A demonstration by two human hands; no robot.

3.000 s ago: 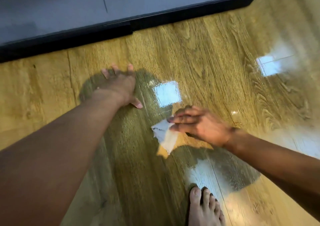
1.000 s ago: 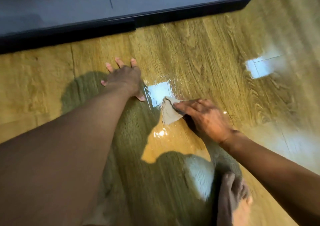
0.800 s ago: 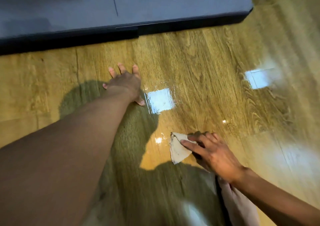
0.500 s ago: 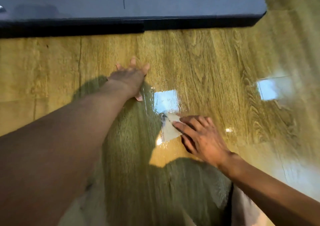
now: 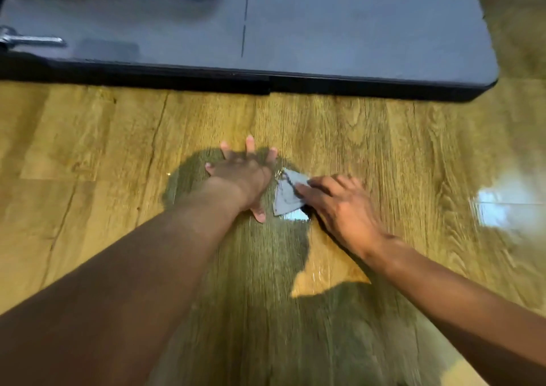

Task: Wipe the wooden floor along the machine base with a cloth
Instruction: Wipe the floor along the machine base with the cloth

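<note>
Right hand (image 5: 339, 205) flat, straight fingers pinning the small grey cloth (image 5: 285, 195) to the glossy wooden floor (image 5: 384, 137), just beside the left hand (image 5: 242, 176), open and palm-down as a brace. Cloth looks light and limp, likely to bunch on slick boards: keep a flat grip across its middle. Machine base (image 5: 369, 46) lies well beyond.

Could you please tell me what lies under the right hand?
A small pale grey cloth pokes out from under the right hand, pressed onto the wooden floor. How far it reaches beneath the palm is hidden.
</note>
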